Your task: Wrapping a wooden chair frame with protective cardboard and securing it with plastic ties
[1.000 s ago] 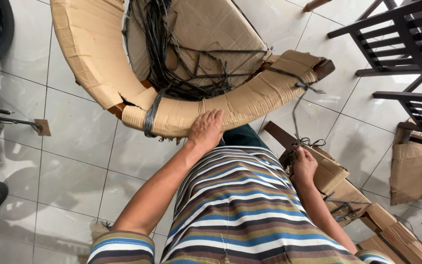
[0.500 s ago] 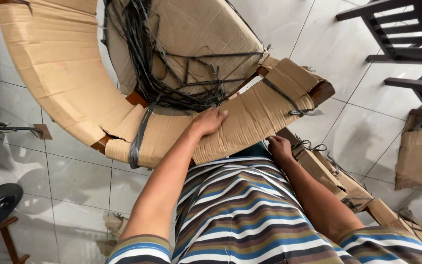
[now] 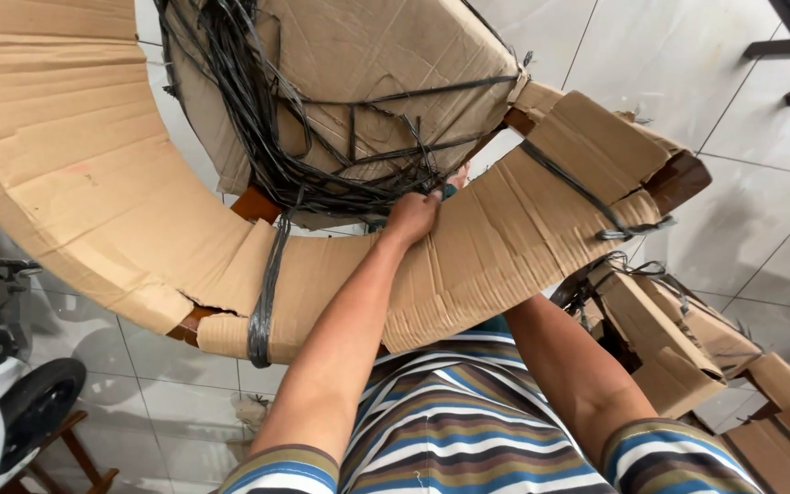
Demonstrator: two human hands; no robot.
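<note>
Cardboard-wrapped chair (image 3: pixel 505 238) under left hand (image 3: pixel 411 218)

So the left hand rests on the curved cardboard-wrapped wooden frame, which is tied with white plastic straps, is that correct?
Not quite: the head view shows the plastic straps are black, not white. The left hand does rest on the curved cardboard-wrapped wooden frame.

The right hand is lying hidden beneath the cardboard-wrapped curved frame (image 3: pixel 496 247), only its forearm showing; the frame's upper left is running off the edge; the left hand's (image 3: pixel 411 217) fingertips are disappearing among black straps (image 3: pixel 267 128).
</note>
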